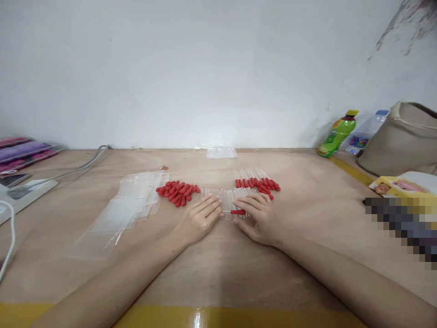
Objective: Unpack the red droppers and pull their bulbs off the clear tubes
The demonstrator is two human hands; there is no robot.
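A glass dropper with a red rubber bulb (pixel 238 212) lies crosswise over a row of clear glass tubes (pixel 227 198). The thin end of its tube meets the fingertips of my left hand (pixel 202 217), whose fingers are pressed together; my left thumb is hidden. Around the bulb end, my right hand (pixel 261 217) has its thumb and fingers apart, with fingers resting over the right part of the tube row. Left of the tubes is a heap of loose red rubber bulbs (pixel 176 191). Behind my right hand lie several droppers with red bulbs fitted (pixel 254 182).
Clear plastic bags (pixel 128 200) spread over the table's left side; another bag (pixel 221 153) lies by the wall. At right stand a green bottle (pixel 337 134), a clear bottle (pixel 364 132) and a beige bag (pixel 399 136). A power strip (pixel 32 198) with cables is at left.
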